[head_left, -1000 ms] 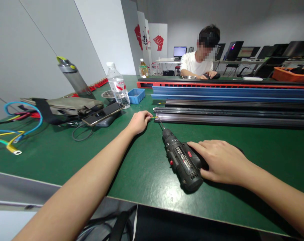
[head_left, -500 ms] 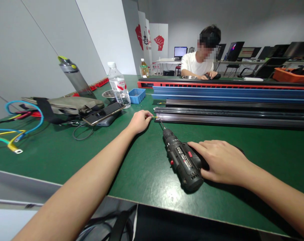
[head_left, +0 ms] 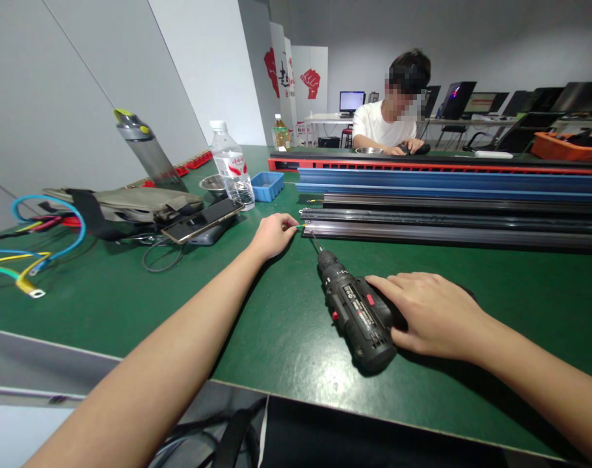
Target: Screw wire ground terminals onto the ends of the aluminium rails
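My right hand (head_left: 430, 315) is wrapped round the grip of a black cordless drill (head_left: 357, 318), which lies on its side low over the green table. Its thin bit (head_left: 316, 240) points at the left end of the nearest metal profile (head_left: 423, 234); whether the tip touches cannot be made out. Beside that end, my left hand (head_left: 275, 235) pinches a thin green-yellow wire (head_left: 300, 225) that reaches to the profile. More dark profiles (head_left: 447, 201) and a blue one (head_left: 423, 181) lie parallel behind it.
Left stand a water bottle (head_left: 231, 166), a blue tray (head_left: 267, 187), a phone (head_left: 203, 221), a grey bag (head_left: 140, 203) and a tilted grey bottle (head_left: 149, 153). Loose cables (head_left: 49, 247) lie far left. Across the table sits a person (head_left: 386, 123) with hands on a dark object.
My left hand and the wire have shifted very slightly at the profile's end. The drill and my right hand hold almost the same position.
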Demonstrator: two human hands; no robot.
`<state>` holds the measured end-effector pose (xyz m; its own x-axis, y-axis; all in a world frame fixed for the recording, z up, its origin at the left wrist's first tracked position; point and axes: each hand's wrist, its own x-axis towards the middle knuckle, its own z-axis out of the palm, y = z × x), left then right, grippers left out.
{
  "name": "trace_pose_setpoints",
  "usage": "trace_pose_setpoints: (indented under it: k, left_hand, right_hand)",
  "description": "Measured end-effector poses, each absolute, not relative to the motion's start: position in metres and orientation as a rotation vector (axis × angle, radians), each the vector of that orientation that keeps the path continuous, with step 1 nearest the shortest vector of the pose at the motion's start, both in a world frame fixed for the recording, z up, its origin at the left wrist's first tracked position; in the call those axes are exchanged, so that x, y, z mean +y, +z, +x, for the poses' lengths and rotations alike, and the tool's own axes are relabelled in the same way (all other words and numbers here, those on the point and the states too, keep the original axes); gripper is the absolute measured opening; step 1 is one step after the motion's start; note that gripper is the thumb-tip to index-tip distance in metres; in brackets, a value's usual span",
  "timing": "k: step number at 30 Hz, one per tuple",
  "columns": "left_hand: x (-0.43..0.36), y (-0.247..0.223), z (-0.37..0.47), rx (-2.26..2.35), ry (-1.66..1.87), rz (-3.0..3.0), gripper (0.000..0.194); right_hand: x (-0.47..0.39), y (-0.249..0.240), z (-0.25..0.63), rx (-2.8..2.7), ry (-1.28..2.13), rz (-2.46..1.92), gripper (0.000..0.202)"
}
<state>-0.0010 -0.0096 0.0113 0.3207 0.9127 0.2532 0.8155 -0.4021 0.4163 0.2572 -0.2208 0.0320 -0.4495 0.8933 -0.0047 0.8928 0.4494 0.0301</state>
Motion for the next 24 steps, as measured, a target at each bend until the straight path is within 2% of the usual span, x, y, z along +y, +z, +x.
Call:
trace_pose_setpoints:
  k: [24]
  left_hand:
    - [-0.0118,0.0037,0.0010,1.640,0.541,2.463,0.029]
  right_hand:
    - [-0.2213,0.0320,0.2561,2.664,0.050,1.626,0.056]
